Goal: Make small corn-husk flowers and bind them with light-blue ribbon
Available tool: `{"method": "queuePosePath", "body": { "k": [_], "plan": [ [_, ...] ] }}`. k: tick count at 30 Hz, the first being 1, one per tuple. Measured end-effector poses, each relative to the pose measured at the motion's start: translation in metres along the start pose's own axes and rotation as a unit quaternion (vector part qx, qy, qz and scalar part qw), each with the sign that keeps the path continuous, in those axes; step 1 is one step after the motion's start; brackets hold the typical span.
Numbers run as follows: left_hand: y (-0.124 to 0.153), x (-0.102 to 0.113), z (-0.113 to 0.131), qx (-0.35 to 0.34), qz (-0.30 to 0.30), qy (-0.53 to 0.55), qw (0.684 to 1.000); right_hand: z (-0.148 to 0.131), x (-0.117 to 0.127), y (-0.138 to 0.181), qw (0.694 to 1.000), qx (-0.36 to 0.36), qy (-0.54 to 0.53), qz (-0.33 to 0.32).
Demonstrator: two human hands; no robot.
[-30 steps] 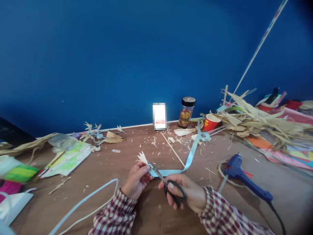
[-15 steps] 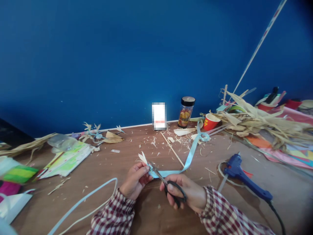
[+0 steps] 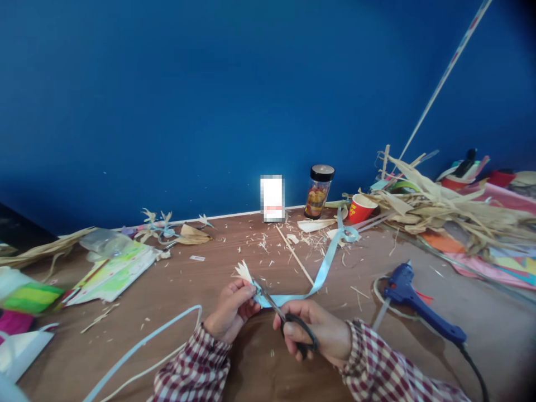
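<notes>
My left hand (image 3: 234, 306) is closed in a pinch around the base of a small pale flower (image 3: 243, 271), its pointed petals sticking up past the fingertips. A light blue ribbon (image 3: 324, 272) runs from that pinch to the right, then back across the table to a loose curl near the red cup. My right hand (image 3: 314, 328) grips black-handled scissors (image 3: 271, 303). Their blades reach left to the ribbon beside my left fingertips. Whether the blades have cut into the ribbon, I cannot tell.
A blue glue gun (image 3: 422, 304) lies at right with its cord. Behind are a lidded jar (image 3: 318, 192), a red paper cup (image 3: 362, 209) and dried husks (image 3: 439, 215). A thin stick (image 3: 295, 255) and scraps lie mid-table. Finished-looking flowers (image 3: 159, 226) and a painted sheet (image 3: 117, 273) are at left.
The flower in my left hand has turned slightly, with more petals showing. The scissor handles look a little closer together. Both hands stay in nearly the same place.
</notes>
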State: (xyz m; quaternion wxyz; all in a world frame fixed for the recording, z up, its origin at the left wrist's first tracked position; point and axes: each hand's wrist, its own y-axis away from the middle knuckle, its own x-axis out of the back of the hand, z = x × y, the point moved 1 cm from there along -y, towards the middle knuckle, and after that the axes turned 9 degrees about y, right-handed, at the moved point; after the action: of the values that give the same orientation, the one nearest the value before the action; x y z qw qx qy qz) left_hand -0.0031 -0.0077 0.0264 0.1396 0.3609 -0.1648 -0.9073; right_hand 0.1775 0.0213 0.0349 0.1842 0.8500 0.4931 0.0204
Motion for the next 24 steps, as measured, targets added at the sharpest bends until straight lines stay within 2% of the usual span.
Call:
{"method": "queuePosePath", "body": {
  "k": [18, 24],
  "plan": [
    [-0.0025, 0.0017, -0.0037, -0.001, 0.007, 0.029, 1.0, 0.0027, -0.0069, -0.0035, 0.999, 0.004, -0.035, 0.013],
    [-0.0034, 0.0003, -0.0056, -0.003, 0.041, 0.031, 0.999, 0.0025, -0.01, -0.0037, 0.999, 0.004, -0.027, 0.02]
  ]
}}
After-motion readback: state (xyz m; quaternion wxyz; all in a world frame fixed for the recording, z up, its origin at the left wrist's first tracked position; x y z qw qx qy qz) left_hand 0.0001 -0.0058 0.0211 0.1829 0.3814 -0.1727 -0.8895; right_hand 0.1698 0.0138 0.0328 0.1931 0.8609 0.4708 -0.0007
